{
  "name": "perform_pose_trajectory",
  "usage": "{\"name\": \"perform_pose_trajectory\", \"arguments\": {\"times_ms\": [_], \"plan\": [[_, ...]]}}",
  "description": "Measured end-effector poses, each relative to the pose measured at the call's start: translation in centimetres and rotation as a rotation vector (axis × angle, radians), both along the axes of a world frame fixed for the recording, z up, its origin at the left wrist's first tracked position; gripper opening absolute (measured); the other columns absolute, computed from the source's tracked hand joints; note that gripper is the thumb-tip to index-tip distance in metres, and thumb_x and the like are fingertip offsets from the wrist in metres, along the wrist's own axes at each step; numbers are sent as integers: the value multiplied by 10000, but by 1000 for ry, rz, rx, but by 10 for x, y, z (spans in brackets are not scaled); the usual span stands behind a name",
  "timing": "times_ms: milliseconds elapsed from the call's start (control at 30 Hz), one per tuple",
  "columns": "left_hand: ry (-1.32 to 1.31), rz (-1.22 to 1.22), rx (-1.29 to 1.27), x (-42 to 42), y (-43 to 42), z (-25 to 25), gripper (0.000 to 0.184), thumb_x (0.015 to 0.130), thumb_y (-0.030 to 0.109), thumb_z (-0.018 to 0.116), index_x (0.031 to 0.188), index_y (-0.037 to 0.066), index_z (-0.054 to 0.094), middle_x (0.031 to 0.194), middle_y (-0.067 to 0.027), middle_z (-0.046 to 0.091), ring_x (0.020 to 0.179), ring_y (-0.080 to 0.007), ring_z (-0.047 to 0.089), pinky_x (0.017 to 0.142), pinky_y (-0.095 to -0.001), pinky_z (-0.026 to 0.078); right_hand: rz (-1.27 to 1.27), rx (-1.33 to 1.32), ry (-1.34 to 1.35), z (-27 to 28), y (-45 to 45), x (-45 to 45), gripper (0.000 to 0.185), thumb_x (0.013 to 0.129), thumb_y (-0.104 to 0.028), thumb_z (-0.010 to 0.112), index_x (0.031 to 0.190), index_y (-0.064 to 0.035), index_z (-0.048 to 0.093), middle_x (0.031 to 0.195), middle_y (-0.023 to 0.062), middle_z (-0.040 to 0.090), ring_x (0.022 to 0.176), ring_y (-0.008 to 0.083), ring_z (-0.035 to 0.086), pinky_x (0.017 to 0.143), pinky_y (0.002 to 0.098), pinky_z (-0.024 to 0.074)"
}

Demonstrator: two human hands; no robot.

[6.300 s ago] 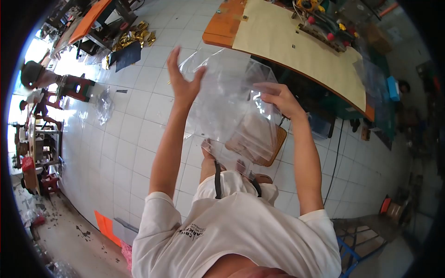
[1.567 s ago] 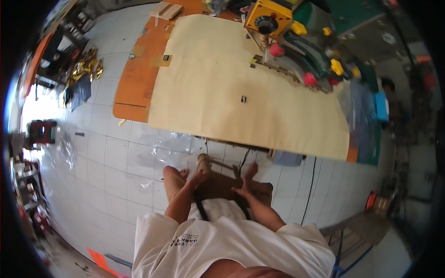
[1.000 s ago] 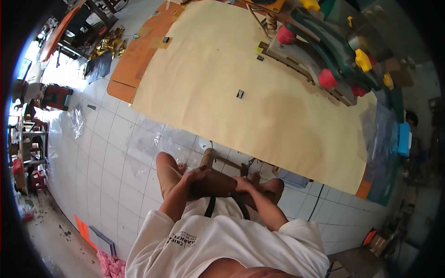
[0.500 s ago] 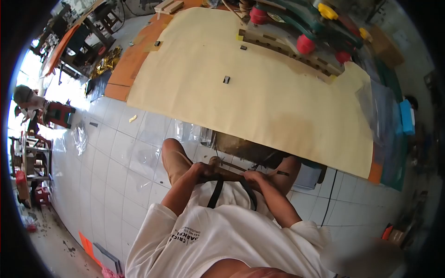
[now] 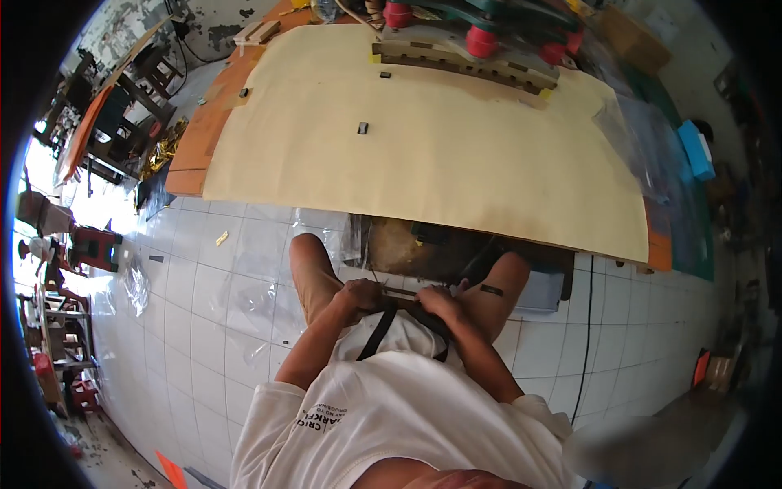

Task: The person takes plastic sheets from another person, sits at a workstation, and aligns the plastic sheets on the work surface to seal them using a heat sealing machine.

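Note:
My left hand (image 5: 359, 296) is closed round the left side of a brown stool seat (image 5: 401, 295), between my spread knees. On the right side of the same seat my right hand (image 5: 439, 301) is closed too. The seat is mostly hidden by my hands and white clothing. Just beyond my knees stands a table covered with a cream sheet (image 5: 423, 155). A small dark object (image 5: 362, 128) lies on that sheet. Clear plastic (image 5: 252, 297) is spread on the floor by my left knee.
A green machine with red knobs (image 5: 481, 41) stands at the table's far side. Plastic sheets (image 5: 639, 151) and a blue box (image 5: 696, 150) are at the right. A grey bin (image 5: 539, 292) sits under the table. A person (image 5: 45, 213) is far left, near a red stool (image 5: 95, 248).
Earlier my hands held up a clear plastic sheet; it is out of them now. I have sat down with both hands at the stool, closer to the table, and my knees have spread.

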State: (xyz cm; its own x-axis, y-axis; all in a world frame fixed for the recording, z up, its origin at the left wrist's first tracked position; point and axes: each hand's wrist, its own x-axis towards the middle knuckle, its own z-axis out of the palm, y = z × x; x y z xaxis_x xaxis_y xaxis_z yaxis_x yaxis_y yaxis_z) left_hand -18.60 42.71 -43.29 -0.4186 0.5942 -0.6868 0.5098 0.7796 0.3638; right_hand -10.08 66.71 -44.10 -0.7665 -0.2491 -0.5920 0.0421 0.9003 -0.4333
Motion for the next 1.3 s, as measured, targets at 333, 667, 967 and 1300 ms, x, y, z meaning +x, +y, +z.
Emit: {"name": "perform_pose_trajectory", "arguments": {"times_ms": [333,667,967,1300], "plan": [[61,-16,-221,4,27,13,556,771,590,687,1095,142,746,1140,-116,719,1079,-288,687,889,-443,549,44,2,39,5,-1,-9,240,800,-80,628,1006,-36,741,1053,230,699,1002,398,677,860,474,540],[446,180,0,-46,87,5,356,776,377,683,1057,163,732,1080,-139,709,1008,-333,680,877,-453,544,68,-91,163,-24,3,0,204,793,-101,610,929,-88,762,982,197,717,953,384,693,814,479,554],[201,116,181,-55,177,35,375,777,298,678,1107,120,692,1067,-155,697,993,-334,671,882,-435,532,-389,-539,379,-10,38,29,197,788,-253,589,860,-116,711,933,178,686,889,367,683,766,461,532],[36,14,305,-60,136,91,410,778,211,672,1162,73,648,1052,-172,684,977,-335,660,889,-416,519,-15,-188,-110,-56,39,-45,365,843,-248,599,1191,-158,664,1061,146,701,1025,330,664,924,412,484]]}}
